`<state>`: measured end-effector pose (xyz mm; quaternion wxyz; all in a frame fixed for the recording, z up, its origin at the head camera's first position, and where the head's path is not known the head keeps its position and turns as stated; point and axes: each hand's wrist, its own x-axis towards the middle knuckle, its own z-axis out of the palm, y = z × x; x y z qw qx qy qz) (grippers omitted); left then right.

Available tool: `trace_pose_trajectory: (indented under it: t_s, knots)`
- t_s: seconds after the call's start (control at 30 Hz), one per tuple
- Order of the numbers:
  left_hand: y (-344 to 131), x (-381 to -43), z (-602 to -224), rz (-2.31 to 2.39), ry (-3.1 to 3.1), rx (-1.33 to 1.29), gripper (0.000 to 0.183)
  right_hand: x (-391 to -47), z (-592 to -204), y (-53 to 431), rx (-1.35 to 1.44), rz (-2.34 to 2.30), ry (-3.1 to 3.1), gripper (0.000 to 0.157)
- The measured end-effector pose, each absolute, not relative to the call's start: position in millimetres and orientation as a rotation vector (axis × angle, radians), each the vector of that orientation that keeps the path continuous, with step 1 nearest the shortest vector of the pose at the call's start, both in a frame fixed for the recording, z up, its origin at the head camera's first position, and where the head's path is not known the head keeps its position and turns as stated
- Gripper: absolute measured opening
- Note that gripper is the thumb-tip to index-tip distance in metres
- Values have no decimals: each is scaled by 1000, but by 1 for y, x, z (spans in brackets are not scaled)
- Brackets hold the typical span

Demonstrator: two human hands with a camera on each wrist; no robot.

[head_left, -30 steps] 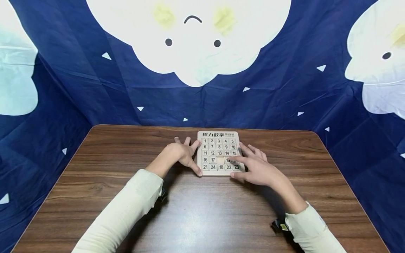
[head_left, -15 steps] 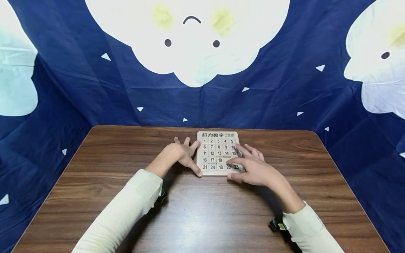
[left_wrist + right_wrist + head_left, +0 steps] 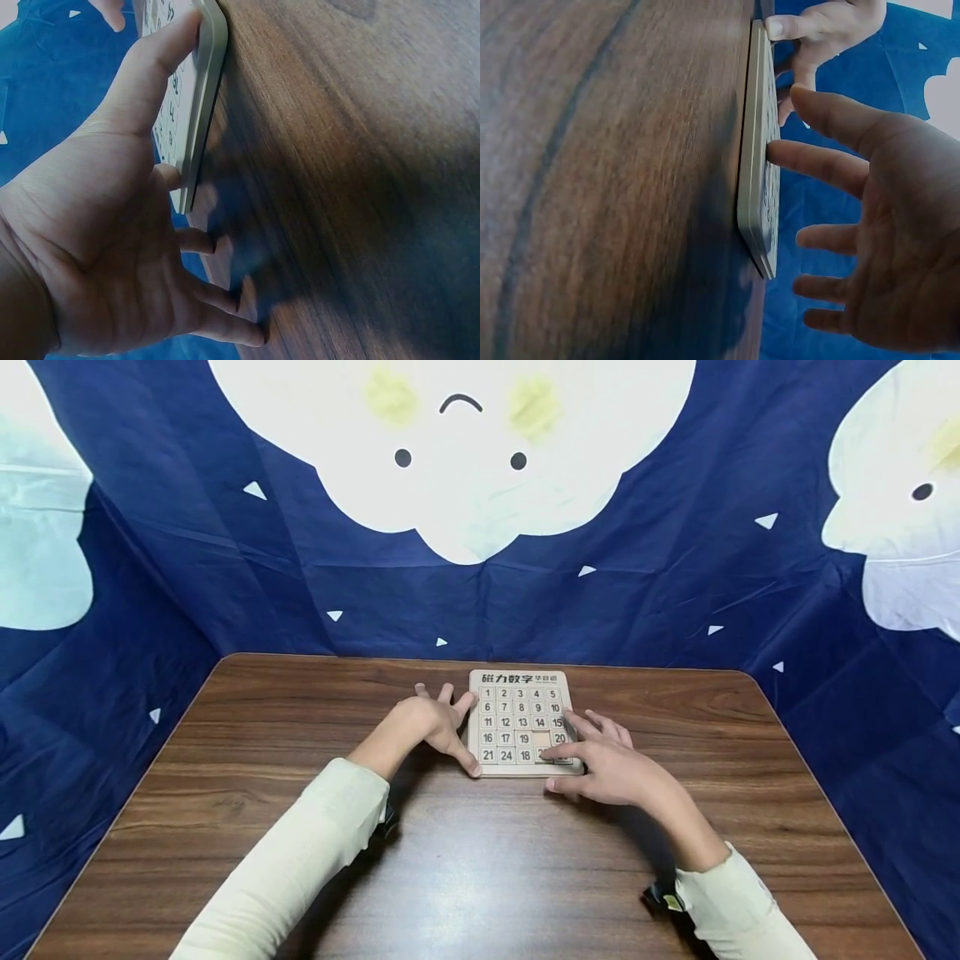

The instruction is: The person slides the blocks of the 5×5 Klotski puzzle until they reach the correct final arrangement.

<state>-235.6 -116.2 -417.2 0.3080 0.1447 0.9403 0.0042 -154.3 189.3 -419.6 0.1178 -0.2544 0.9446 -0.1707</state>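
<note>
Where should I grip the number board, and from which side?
Probably by both side edges, left hand from the left, right hand from the right: the number board lies flat on the table, with straight, thin sides, and numbered tiles cover most of its face.

Left hand (image 3: pixel 441 727) splayed, thumb (image 3: pixel 148 71) straight — right hand (image 3: pixel 611 766) spread, index finger (image 3: pixel 821 165) extended

In the head view, the right hand (image 3: pixel 609 765) partly covers the number on one bottom-row tile (image 3: pixel 542 756) and most of the corner tile (image 3: pixel 564 762) beside it; the tiny line (image 3: pixel 546 682) under the heading's smaller characters is too small to read. The bottom edge cuts off both sleeves (image 3: pixel 285 860); the top edge crops the large cloud (image 3: pixel 465 485). In the right wrist view, foreshortening makes the board's (image 3: pixel 756 150) numbers unreadable, and the top edge crops the left hand (image 3: pixel 832 34).
</note>
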Motion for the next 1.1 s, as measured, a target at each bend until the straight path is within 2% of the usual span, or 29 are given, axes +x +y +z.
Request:
trace_pose_trajectory:
  t_s: [0.13,0.33,0.73,0.9,1.1]
  knots:
    - [-115,-239,-423,-10,2495,389,155,-160,-420,188,-693,-477,2767,54]
    - [-113,-232,-409,1,2481,375,147,-166,-421,186,-649,-438,2765,57]
    - [-119,-257,-455,-56,2518,380,159,-166,-421,185,-619,-385,2743,59]
    - [-117,-251,-443,-50,2509,378,159,-166,-420,184,-629,-384,2745,59]
    - [-113,-232,-410,-1,2483,369,147,-166,-421,186,-620,-453,2741,55]
